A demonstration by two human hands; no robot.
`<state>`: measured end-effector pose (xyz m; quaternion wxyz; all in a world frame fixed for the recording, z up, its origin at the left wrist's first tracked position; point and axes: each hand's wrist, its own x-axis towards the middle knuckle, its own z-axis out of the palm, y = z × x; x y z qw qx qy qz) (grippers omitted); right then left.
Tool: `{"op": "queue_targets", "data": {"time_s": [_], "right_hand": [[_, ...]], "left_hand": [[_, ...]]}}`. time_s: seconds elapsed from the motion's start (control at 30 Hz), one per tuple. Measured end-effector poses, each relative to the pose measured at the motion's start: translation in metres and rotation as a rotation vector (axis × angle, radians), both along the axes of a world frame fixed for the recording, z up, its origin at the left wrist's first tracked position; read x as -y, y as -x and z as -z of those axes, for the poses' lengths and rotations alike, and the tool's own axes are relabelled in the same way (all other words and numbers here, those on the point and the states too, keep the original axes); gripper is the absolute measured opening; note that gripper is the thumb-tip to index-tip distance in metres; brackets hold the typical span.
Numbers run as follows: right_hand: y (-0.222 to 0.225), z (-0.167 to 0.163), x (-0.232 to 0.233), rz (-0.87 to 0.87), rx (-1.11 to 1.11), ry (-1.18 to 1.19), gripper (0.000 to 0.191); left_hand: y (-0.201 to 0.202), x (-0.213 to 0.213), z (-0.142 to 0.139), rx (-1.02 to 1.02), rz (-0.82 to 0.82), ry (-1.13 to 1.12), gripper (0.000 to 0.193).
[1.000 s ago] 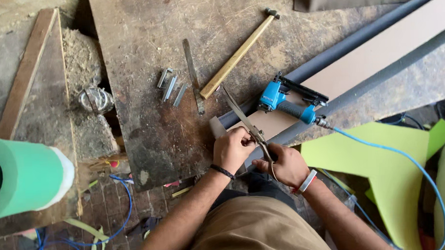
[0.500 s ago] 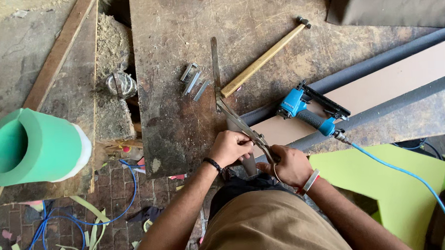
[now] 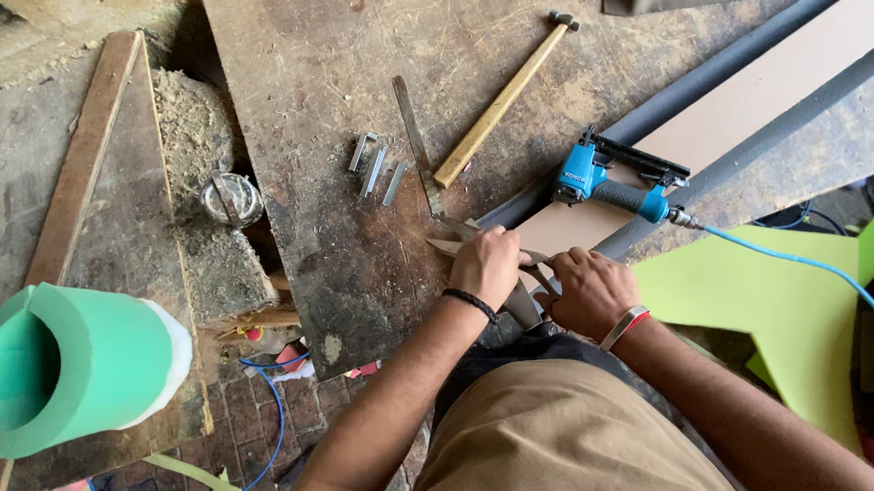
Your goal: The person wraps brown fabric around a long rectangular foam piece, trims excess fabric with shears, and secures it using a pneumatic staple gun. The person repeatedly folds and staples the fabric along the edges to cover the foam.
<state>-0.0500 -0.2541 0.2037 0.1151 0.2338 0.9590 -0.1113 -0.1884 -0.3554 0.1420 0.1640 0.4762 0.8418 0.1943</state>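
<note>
My left hand (image 3: 489, 263) is curled over the near end of a long brown panel (image 3: 744, 85) edged with grey padding (image 3: 766, 138). The pointed blades of large metal scissors (image 3: 449, 243) stick out to the left from under it. Right beside it, my right hand (image 3: 588, 290) grips the scissors' handles; a band sits on that wrist. Both hands touch at the front edge of the worn wooden bench (image 3: 351, 72). The fingers hide what the blades cut.
A blue air stapler (image 3: 606, 181) with a blue hose (image 3: 801, 259) lies on the panel. A wooden-handled hammer (image 3: 499, 100), a metal strip (image 3: 412, 129) and staple strips (image 3: 375, 168) lie on the bench. A green foam roll (image 3: 69, 365) and a tin (image 3: 231, 199) are left, green sheet (image 3: 754, 300) right.
The scissors have swung from pointing up the bench to pointing left, low under my left hand. Both hands stayed at the panel's near end. The camera moved slightly.
</note>
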Motion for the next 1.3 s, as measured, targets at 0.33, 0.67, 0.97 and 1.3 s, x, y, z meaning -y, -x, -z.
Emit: {"op": "queue_targets", "data": {"time_s": [0.33, 0.67, 0.97, 1.3], "right_hand": [[-0.037, 0.041, -0.022, 0.053, 0.292, 0.065, 0.045], [-0.041, 0.067, -0.145, -0.329, 0.135, -0.073, 0.043], [0.034, 0.094, -0.176, -0.761, -0.029, -0.122, 0.032], [0.065, 0.108, -0.195, -0.926, 0.052, -0.205, 0.035]], "left_hand": [[0.05, 0.025, 0.043, 0.409, -0.233, -0.091, 0.017], [0.091, 0.002, 0.077, 0.178, 0.058, 0.327, 0.04], [0.097, 0.003, 0.075, 0.221, -0.068, 0.276, 0.013], [0.09, 0.004, 0.087, 0.225, -0.258, 0.272, 0.012]]}}
